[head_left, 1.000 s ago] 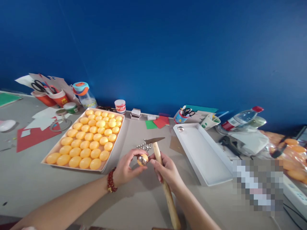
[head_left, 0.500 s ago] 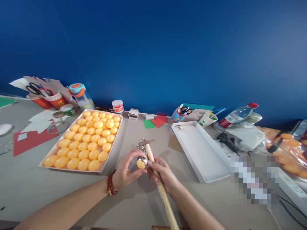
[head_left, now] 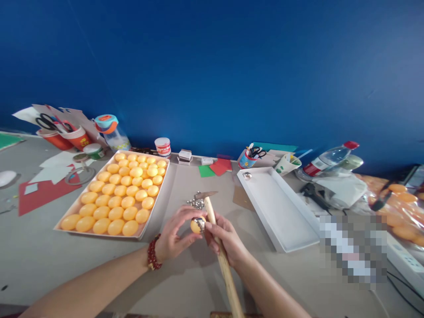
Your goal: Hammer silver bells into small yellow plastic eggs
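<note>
Right of the ball box (head_left: 141, 230), a partly silvered orange ball (head_left: 195, 227) is pinched by the narrowed grip of the left hand (head_left: 172, 234); a hammer (head_left: 229, 278) is clasped by the right hand (head_left: 229, 237). The silver covering (head_left: 202, 224) is apparently being adjusted; steady support seems called for.

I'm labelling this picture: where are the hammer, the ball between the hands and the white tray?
Hammer (head_left: 228, 274): head view, on the wooden handle.
Ball (head_left: 195, 226): head view, on its orange side.
White tray (head_left: 281, 212): head view, on its inner floor.
</note>
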`<state>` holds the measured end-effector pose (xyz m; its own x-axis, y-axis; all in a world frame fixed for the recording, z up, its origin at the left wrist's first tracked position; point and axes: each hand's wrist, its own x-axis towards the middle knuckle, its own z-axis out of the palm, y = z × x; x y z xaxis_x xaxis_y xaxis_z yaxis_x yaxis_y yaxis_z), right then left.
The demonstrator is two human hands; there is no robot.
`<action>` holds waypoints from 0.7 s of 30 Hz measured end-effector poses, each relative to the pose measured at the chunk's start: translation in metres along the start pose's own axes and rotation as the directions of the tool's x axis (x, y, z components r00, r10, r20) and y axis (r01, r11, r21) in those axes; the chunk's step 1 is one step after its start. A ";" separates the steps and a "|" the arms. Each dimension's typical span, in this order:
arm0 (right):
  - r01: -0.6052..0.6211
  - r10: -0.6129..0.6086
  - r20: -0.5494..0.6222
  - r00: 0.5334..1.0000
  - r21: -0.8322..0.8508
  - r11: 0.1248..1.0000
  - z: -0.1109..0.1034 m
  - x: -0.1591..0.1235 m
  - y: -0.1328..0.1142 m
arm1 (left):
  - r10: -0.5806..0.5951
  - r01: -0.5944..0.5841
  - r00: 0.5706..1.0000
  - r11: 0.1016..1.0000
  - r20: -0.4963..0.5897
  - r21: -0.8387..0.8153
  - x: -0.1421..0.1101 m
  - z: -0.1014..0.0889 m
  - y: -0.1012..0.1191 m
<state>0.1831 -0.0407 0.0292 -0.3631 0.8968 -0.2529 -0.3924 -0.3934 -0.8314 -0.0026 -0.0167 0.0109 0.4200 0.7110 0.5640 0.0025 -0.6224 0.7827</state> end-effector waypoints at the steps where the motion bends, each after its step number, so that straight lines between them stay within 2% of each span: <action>1: 0.001 -0.001 -0.001 1.000 -0.004 1.000 0.000 0.000 0.000 | -0.004 0.004 1.000 1.000 0.001 -0.003 0.000 0.000 -0.001; 10: 0.052 -0.062 -0.089 0.994 -0.103 0.993 0.004 -0.002 0.000 | -0.048 0.049 0.999 0.996 0.019 -0.076 0.000 0.000 -0.001; 21: 0.046 -0.055 -0.093 0.994 -0.095 0.994 0.008 -0.003 -0.005 | -0.006 0.006 1.000 0.997 -0.010 -0.071 -0.001 0.001 -0.003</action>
<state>0.1791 -0.0431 0.0382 -0.2609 0.9319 -0.2518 -0.3265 -0.3307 -0.8855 -0.0017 -0.0157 0.0073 0.4108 0.7182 0.5617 -0.0598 -0.5935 0.8026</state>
